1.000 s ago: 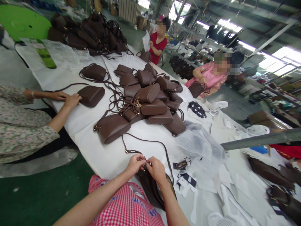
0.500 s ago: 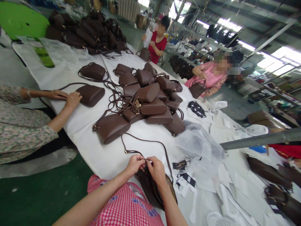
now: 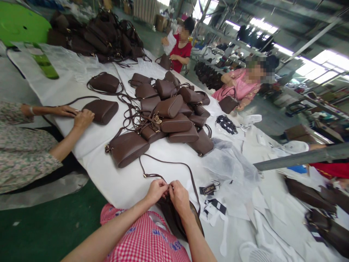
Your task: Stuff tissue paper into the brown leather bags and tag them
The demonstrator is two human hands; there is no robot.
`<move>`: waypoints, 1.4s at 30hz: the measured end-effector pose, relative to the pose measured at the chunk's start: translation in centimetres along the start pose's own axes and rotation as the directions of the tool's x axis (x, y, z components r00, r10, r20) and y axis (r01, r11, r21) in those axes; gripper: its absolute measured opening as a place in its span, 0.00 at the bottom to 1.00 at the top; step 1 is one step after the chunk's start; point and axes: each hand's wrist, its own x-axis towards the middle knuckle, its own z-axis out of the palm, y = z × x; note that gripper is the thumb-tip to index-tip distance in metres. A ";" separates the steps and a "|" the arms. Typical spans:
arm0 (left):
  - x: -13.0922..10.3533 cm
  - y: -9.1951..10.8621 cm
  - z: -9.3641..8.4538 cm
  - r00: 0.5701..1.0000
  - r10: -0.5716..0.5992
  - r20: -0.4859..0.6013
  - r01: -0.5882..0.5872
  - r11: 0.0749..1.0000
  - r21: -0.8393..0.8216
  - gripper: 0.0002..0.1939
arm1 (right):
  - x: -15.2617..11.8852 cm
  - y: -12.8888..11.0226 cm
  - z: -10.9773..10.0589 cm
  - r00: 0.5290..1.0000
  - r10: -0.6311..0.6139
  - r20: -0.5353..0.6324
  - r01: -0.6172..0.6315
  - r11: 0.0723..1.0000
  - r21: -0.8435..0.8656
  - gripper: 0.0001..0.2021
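A dark brown handbag point(image 3: 174, 216) lies against my checked apron at the table's near edge, partly covered by my forearm. Over its top, my left hand point(image 3: 157, 190) and my right hand point(image 3: 178, 196) meet, each with thumb and fingers pinched at the end of the bag's strap. The exact bit between the fingertips is too small to make out. From there the thin brown strap point(image 3: 188, 168) loops out across the white table, with a small metal buckle point(image 3: 145, 175) on it. Black hang tags point(image 3: 209, 189) lie to the right of my right hand.
A pile of brown handbags point(image 3: 176, 125) covers the table's middle; a darker heap point(image 3: 103, 36) stands at the back left. At left, a co-worker's hands point(image 3: 81, 118) hold another bag. Clear plastic point(image 3: 231, 163), a metal pole point(image 3: 300, 158) and white fans point(image 3: 296, 146) are at right.
My two hands stay pinched together at the strap end, with hardly any movement. The view has shifted slightly. The far co-worker in red has lowered an arm toward a bag.
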 end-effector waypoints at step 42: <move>-0.1 0.3 -0.3 0.996 0.081 0.043 -0.083 0.996 0.040 0.04 | 0.5 1.1 -0.5 0.997 -0.048 0.062 0.043 0.996 0.080 0.09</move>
